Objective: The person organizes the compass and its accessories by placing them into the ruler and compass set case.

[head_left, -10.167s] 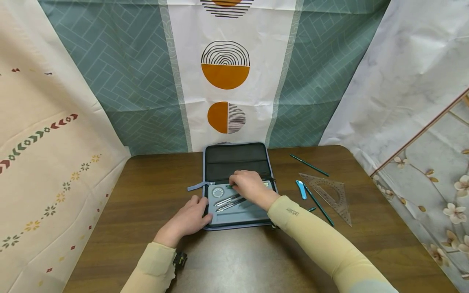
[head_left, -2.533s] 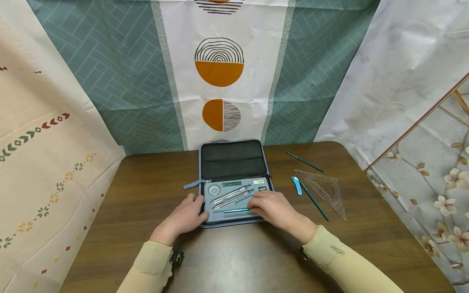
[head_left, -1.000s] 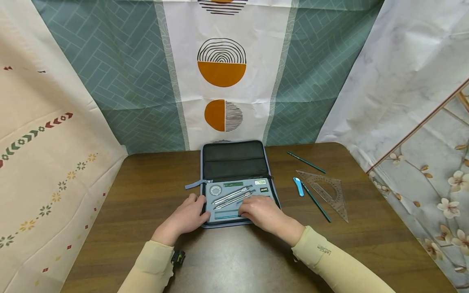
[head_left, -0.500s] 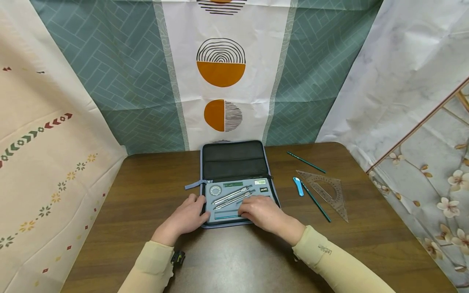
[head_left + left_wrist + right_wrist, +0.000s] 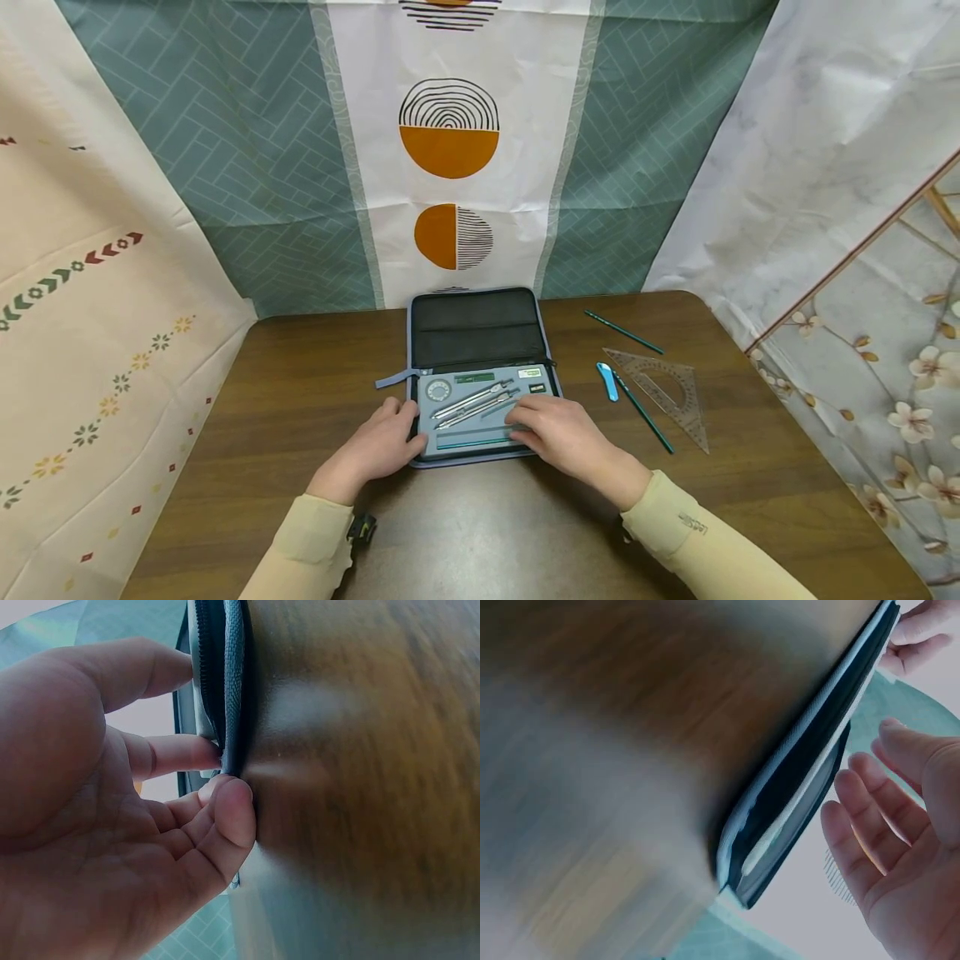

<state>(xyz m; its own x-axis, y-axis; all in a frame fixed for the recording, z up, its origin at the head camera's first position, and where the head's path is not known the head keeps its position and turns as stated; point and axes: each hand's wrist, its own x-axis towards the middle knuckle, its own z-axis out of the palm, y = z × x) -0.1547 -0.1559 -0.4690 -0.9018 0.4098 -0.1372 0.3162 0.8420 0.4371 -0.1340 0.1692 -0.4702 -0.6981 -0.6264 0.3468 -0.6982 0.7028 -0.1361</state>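
In the head view an open zip case (image 5: 480, 333) holds a grey-blue tray with a silver compass (image 5: 471, 400) and a second one (image 5: 474, 410) beside it. A teal pencil (image 5: 468, 443) lies in the tray's front slot. My right hand (image 5: 562, 433) hovers over the tray's right front; in the right wrist view its fingers (image 5: 866, 825) are spread with nothing between them. My left hand (image 5: 375, 450) grips the case's left edge. In the left wrist view its thumb (image 5: 150, 671) touches the tray rim, lower fingers curled by the zipper edge (image 5: 234, 675).
The tray also bears a round white dial (image 5: 438, 389), a green box (image 5: 474, 377), an eraser (image 5: 529, 372) and a sharpener (image 5: 537, 387). Right of the case lie a blue utility knife (image 5: 607, 381), two pencils (image 5: 624, 331) and a clear set square (image 5: 690, 392). A curtain stands behind.
Earlier a short green thing lay right of the case; then the right hand brought a pencil to the front slot. Now it has let go and drawn right. The left hand has stayed.
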